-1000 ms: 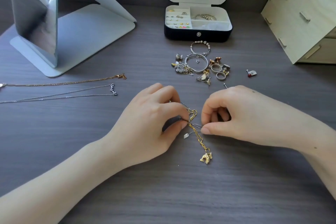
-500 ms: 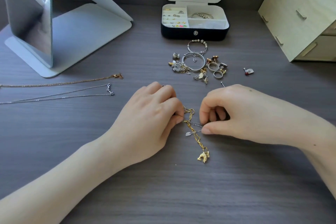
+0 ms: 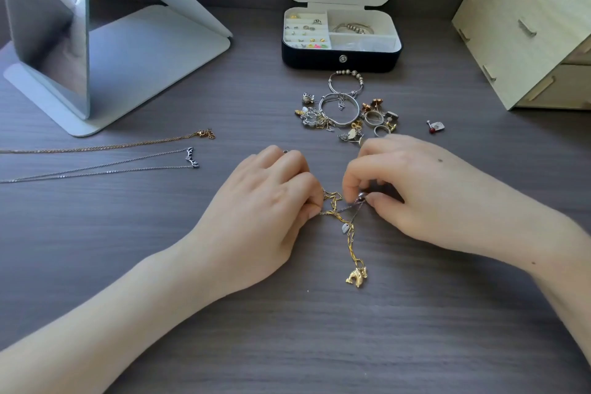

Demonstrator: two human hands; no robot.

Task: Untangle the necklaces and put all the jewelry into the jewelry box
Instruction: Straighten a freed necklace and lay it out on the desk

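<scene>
Left hand [image 3: 256,211] and right hand [image 3: 412,189] pinching tangled necklaces [image 3: 343,217], open jewelry box [image 3: 341,56] beyond

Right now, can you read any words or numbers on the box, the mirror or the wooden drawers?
None can be read on the jewelry box, mirror or wooden drawers.
The silver necklace pendant might be curly letters, but it is too small to read.

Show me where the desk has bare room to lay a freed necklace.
Bare wood lies between the forearms, nearer than the tangled chains; between the mirror stand and the jewelry box; and right of the red stud, before the wooden drawers. Crowded: the loose pile before the box, and the two laid-out necklaces.
</scene>
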